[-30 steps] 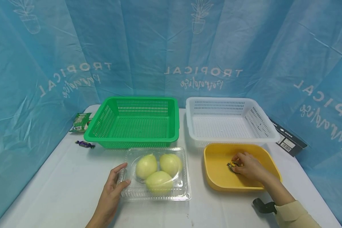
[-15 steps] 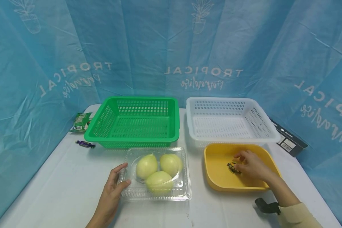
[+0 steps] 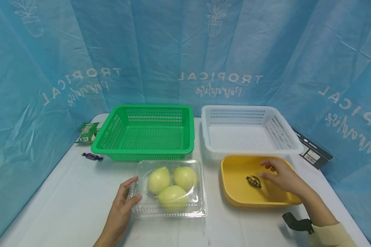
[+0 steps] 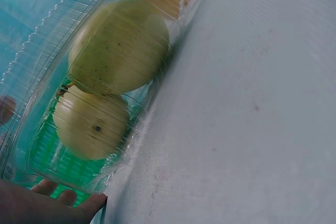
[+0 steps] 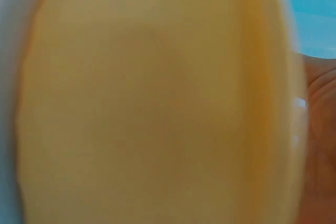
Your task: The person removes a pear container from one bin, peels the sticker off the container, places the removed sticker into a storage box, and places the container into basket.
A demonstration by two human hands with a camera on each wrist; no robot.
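Note:
My left hand (image 3: pixel 120 206) holds the left side of a clear plastic clamshell box (image 3: pixel 201 206), thumb and fingers at its edge. Inside the box are three pale yellow-green round fruits (image 3: pixel 173 197); two of the fruits (image 4: pixel 121 45) show in the left wrist view. My right hand (image 3: pixel 282 176) hovers over the right part of a yellow basin (image 3: pixel 235 199), fingers loosely bent and holding nothing. On the basin floor, left of those fingers, lies a small flat black-and-yellow emblem-like piece (image 3: pixel 254 181); its kind is unclear. The basin wall (image 5: pixel 157 103) fills the right wrist view, blurred.
Behind stand a green basket (image 3: pixel 142 151) and a white basket (image 3: pixel 253 151). At the left lie a green snack packet (image 3: pixel 88 133) and a purple wrapped candy (image 3: pixel 92 156). A black box (image 3: pixel 315 151) leans at the right. A blue curtain (image 3: pixel 173 51) hangs behind.
My right hand has let go of the black-and-yellow piece and drawn back to the right, leaving it on the basin floor. The left hand and clamshell box stay put.

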